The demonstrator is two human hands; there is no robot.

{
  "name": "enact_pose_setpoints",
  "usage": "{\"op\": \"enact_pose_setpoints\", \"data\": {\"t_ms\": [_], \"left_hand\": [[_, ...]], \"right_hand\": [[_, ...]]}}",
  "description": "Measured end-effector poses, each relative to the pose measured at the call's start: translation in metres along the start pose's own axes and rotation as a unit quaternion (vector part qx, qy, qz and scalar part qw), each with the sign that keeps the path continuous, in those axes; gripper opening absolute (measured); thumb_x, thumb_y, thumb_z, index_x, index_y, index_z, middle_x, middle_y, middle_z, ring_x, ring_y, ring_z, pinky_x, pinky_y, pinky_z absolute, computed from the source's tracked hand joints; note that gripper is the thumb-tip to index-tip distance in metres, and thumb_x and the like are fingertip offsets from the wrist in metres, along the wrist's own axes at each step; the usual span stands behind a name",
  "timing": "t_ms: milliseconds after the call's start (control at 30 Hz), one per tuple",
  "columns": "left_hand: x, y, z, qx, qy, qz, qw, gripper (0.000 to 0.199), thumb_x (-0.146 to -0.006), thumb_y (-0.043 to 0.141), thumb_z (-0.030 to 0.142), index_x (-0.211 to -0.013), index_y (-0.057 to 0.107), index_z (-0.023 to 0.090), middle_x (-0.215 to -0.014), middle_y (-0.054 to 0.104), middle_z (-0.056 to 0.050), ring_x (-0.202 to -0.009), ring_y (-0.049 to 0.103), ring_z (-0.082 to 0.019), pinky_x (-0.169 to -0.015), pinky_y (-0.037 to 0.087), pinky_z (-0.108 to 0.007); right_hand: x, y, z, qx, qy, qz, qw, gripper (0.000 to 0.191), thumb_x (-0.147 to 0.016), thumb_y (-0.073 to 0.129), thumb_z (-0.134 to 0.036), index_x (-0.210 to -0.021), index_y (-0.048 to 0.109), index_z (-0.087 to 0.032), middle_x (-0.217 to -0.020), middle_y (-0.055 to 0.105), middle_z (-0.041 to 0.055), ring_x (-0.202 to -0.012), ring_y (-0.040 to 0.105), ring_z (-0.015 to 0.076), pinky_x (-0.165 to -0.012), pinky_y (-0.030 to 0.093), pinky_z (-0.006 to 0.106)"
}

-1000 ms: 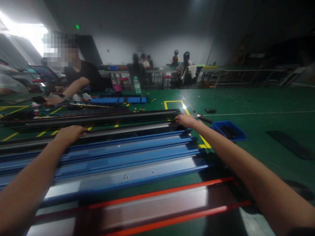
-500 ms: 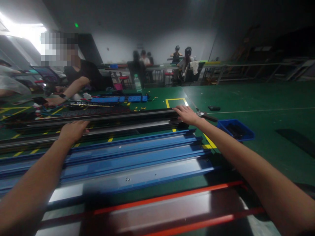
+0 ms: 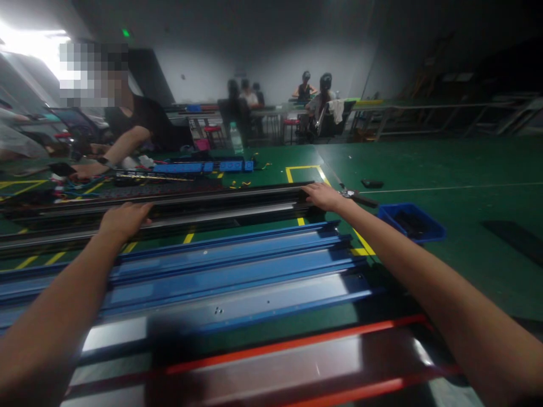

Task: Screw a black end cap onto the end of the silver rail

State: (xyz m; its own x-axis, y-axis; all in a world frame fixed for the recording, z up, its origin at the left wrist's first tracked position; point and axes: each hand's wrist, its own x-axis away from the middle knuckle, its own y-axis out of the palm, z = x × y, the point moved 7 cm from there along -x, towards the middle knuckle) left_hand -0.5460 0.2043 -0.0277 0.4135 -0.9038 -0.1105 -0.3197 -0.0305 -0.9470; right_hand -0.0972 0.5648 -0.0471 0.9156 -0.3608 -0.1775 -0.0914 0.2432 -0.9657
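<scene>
Two long black metal channels (image 3: 237, 200) lie side by side across the green table, or form one profile with two raised edges; I cannot tell which. My left hand (image 3: 125, 219) is closed over the near edge toward the left, its fingertips partly hidden. At the right end, my right hand (image 3: 324, 196) grips the black metal with its fingers over the far edge. Nearer to me lie several long blue metal channels (image 3: 237, 277), parallel to the black ones. A red-edged channel (image 3: 297, 364) lies closest, under my forearms.
Right of my right hand are a dark-handled tool (image 3: 360, 198), a blue bin (image 3: 436, 230) with black parts and a small black object (image 3: 372, 183). Across the table, a co-worker's hand (image 3: 87, 169) is among wires near blue strips (image 3: 182, 168). A bottle (image 3: 236, 138) stands behind.
My view has shifted slightly. Both hands stay on the black metal at nearly the same places. The blue and red-edged channels lie as before.
</scene>
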Motion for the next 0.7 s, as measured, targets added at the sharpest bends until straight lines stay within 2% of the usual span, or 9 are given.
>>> {"op": "enact_pose_setpoints", "data": {"t_ms": [133,233,500,700], "left_hand": [[-0.001,0.003,0.000,-0.055,-0.005,-0.025,0.998,0.050,-0.100,0.044,0.025,-0.146,0.054,0.007,-0.133,0.066,-0.027,-0.119,0.061,-0.039,-0.089,0.051,-0.050],[-0.002,0.003,0.002,-0.076,0.002,-0.032,0.997,0.050,-0.101,0.043,0.024,-0.147,0.053,0.007,-0.139,0.063,-0.026,-0.124,0.058,-0.039,-0.090,0.051,-0.049],[-0.011,0.000,0.005,-0.096,0.003,-0.031,0.995,0.036,-0.098,0.057,0.028,-0.125,0.066,0.007,-0.124,0.071,-0.019,-0.116,0.058,-0.030,-0.090,0.048,-0.040],[-0.013,-0.004,0.007,-0.091,-0.005,-0.014,0.996,0.029,-0.098,0.059,0.028,-0.115,0.070,0.007,-0.115,0.074,-0.016,-0.106,0.057,-0.025,-0.082,0.044,-0.030]], "right_hand": [[-0.001,-0.001,0.000,0.005,0.005,-0.002,1.000,0.046,-0.101,0.055,-0.028,-0.144,0.057,-0.011,-0.136,0.067,0.0206,-0.123,0.060,0.0359,-0.102,0.043,0.045],[-0.002,-0.002,0.000,0.008,0.009,-0.004,1.000,0.043,-0.102,0.055,-0.027,-0.141,0.058,-0.011,-0.135,0.067,0.0201,-0.121,0.061,0.0355,-0.100,0.043,0.043],[-0.004,-0.002,-0.001,0.008,0.019,-0.004,1.000,0.038,-0.102,0.053,-0.025,-0.137,0.059,-0.012,-0.132,0.068,0.0202,-0.117,0.061,0.0347,-0.095,0.042,0.041],[-0.007,0.000,0.001,0.012,0.021,-0.004,1.000,0.035,-0.103,0.052,-0.026,-0.135,0.060,-0.013,-0.129,0.070,0.0185,-0.114,0.062,0.0341,-0.093,0.041,0.041]]}}
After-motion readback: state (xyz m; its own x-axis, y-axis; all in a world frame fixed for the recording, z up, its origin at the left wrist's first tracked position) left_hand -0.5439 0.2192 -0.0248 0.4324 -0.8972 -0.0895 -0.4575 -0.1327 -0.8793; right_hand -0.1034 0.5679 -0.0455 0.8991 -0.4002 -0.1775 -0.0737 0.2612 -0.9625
